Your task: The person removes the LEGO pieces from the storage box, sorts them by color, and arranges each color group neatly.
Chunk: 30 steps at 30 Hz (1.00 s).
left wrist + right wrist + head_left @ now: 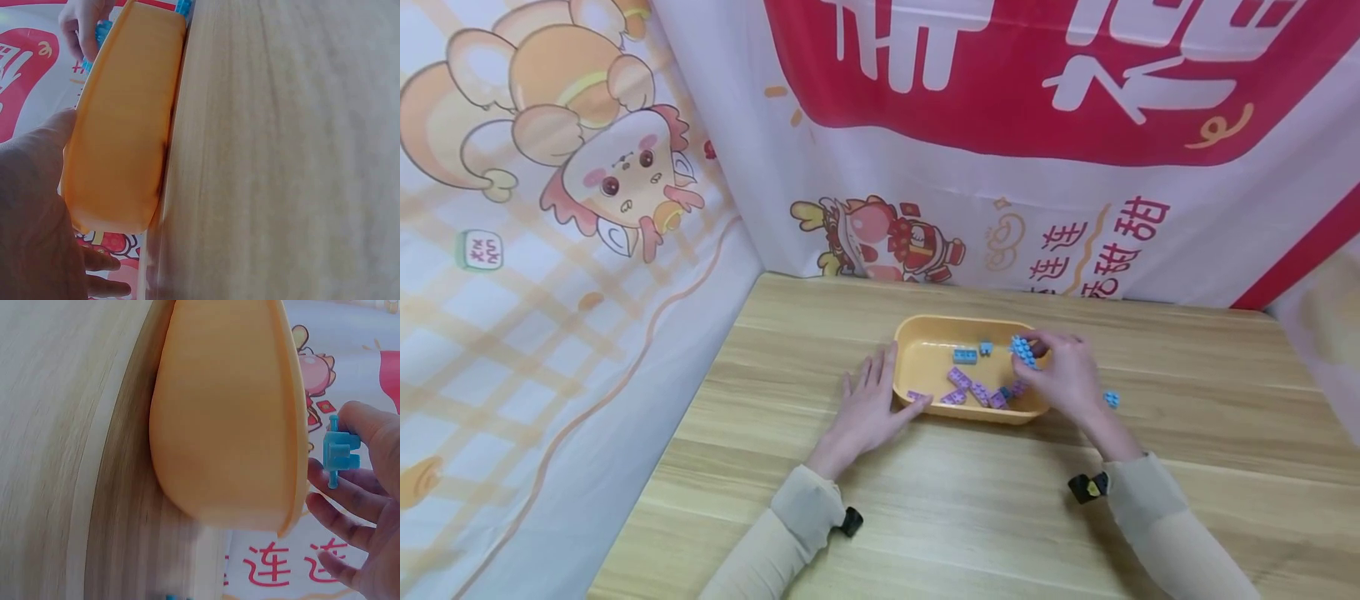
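A shallow yellow-orange tray (970,414) stands on the table and holds several purple bricks (979,393) and a few blue ones. My right hand (1063,375) is over the tray's right end, pinching a blue toy brick (1023,351) between thumb and fingers. In the right wrist view this blue brick (339,451) shows studs and small pegs on its sides. My left hand (867,410) lies at the tray's left end, fingers spread along the outside and thumb on the near rim. The left wrist view shows this hand (47,206) against the tray wall (125,125).
A small blue brick (1112,400) lies on the table right of the tray, close to my right wrist. The wooden table (955,500) meets a printed cloth (880,167) behind it and another patterned cloth (587,333) at the left.
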Tool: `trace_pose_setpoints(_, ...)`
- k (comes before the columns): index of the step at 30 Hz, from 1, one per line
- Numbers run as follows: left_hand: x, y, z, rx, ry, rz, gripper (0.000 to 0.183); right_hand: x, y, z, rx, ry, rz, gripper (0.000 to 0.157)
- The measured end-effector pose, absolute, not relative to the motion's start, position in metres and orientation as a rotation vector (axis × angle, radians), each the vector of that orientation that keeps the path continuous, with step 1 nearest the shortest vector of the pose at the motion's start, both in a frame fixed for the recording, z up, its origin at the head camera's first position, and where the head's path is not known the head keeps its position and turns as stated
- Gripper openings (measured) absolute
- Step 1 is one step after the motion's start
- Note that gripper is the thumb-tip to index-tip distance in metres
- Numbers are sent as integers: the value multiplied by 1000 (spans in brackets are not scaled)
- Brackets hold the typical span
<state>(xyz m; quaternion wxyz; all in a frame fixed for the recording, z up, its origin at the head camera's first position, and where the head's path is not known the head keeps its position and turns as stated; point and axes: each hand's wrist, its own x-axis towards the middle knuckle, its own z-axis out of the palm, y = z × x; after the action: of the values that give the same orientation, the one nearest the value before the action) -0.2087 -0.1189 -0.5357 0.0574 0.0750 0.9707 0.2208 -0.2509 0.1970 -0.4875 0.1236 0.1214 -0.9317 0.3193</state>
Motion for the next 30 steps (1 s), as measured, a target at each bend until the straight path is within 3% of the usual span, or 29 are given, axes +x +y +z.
trace_pose_setpoints(12,-208,-118,-535,236,2949,681,118,-247,237,-494,295,-2564,781,30)
trace_pose_setpoints(30,-209,-116,-533,209,2935,684,115,-237,308,-529,9,-2698,571,38)
